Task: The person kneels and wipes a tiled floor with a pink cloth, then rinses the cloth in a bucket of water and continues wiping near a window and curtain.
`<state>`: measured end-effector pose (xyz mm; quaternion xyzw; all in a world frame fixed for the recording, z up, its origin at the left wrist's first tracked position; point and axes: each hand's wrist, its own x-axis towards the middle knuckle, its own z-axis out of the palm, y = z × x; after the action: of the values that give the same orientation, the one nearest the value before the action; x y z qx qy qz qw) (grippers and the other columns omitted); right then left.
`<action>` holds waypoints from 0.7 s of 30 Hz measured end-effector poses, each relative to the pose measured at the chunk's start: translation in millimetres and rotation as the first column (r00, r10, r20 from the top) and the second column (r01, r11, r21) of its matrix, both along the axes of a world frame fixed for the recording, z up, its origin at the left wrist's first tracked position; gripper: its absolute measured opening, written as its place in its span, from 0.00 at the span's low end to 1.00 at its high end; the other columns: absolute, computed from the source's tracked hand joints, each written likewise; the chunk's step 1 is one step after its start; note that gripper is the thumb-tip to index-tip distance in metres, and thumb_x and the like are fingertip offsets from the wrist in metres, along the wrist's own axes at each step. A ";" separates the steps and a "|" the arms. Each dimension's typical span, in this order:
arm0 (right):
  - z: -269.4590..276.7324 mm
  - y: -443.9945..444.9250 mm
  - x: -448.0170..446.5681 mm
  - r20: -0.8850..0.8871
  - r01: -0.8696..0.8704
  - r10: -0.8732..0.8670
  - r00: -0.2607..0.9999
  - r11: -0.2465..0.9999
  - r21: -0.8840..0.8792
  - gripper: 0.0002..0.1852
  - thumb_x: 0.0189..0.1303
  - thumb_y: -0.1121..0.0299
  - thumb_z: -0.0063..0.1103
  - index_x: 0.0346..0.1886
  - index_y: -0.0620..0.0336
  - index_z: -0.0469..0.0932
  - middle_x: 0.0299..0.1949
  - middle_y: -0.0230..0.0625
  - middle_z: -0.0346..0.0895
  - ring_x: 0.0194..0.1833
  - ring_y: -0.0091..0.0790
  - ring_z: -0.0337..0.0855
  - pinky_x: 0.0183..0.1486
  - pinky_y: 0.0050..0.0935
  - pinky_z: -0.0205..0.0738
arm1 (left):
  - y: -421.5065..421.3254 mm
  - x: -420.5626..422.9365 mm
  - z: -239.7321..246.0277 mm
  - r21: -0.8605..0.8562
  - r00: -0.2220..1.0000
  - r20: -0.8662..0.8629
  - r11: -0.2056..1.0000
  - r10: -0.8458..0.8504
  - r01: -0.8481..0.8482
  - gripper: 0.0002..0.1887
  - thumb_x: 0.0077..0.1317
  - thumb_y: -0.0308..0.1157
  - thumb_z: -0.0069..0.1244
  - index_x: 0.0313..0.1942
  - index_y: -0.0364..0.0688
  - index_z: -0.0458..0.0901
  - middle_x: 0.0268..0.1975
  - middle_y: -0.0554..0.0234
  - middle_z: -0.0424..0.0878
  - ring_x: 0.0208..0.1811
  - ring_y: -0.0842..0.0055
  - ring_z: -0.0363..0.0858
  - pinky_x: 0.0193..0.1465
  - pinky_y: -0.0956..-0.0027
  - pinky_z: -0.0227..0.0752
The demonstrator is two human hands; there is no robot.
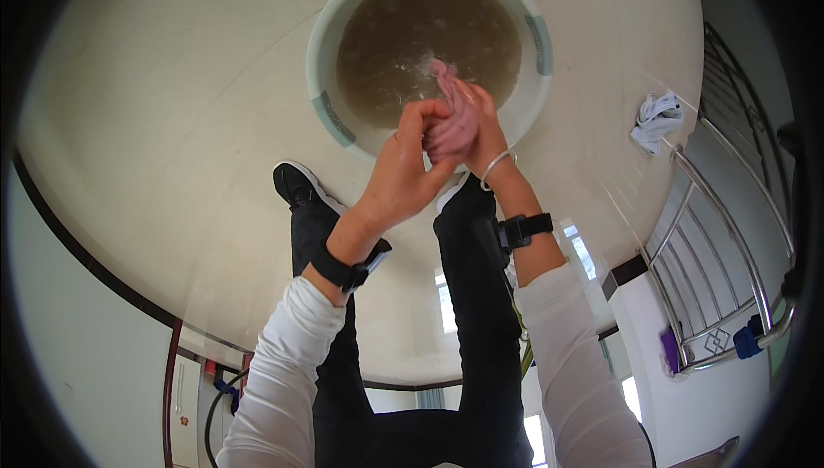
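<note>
A wet pink cloth (pixel 454 131) is bunched and twisted between my two hands over the near side of a round plastic basin (pixel 320 62). My left hand (pixel 405 165) curls around its near left side, with thumb and index finger pressed to the folds. On the right, my right hand (pixel 483 124) grips the cloth too, its fingers partly hidden behind the pink folds. The cloth's narrow end points away from me, above murky brown water (pixel 425 30). The water's surface is splashed near that end.
A grey-white cloth (pixel 656 122) lies on the tiled floor (pixel 193 114) at the right, beside a metal stair railing (pixel 727 210). My black shoes (pixel 297 186) stand near the basin. A purple cloth (pixel 669 351) hangs low by the railing.
</note>
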<state>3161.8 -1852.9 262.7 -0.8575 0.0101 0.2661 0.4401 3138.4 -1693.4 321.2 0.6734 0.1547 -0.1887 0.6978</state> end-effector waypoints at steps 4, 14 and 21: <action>30.5 -11.1 -3.8 -0.361 0.468 -0.374 0.854 0.855 0.222 0.23 0.56 0.82 0.65 0.56 0.58 0.74 0.45 0.31 0.81 0.52 0.34 0.80 0.54 0.24 0.74 | 14.0 1.2 10.3 -0.332 0.926 -0.316 0.890 0.208 -0.313 0.21 0.63 0.24 0.57 0.55 0.40 0.70 0.51 0.66 0.76 0.53 0.79 0.75 0.57 0.71 0.70; 66.3 -26.3 22.1 -0.521 0.203 -0.055 0.852 0.952 0.231 0.44 0.48 0.80 0.71 0.70 0.57 0.59 0.71 0.41 0.49 0.70 0.41 0.61 0.68 0.38 0.70 | 26.1 12.0 -8.6 -0.464 0.846 -0.534 0.843 -0.020 -0.273 0.18 0.63 0.25 0.56 0.54 0.37 0.78 0.48 0.65 0.82 0.51 0.80 0.79 0.58 0.73 0.70; 63.8 -13.9 22.5 -0.131 -0.099 0.133 0.982 0.967 0.235 0.43 0.40 0.76 0.77 0.65 0.52 0.67 0.66 0.40 0.65 0.64 0.46 0.71 0.63 0.36 0.73 | 13.3 14.5 7.7 -0.193 0.971 -0.136 0.967 -0.196 0.168 0.15 0.59 0.22 0.55 0.48 0.37 0.79 0.41 0.70 0.81 0.44 0.82 0.77 0.53 0.75 0.71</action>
<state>3184.2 -1866.9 326.6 -0.7789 -0.0386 0.3527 0.5171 3152.9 -1680.1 328.9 0.6024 0.1279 -0.3167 0.7215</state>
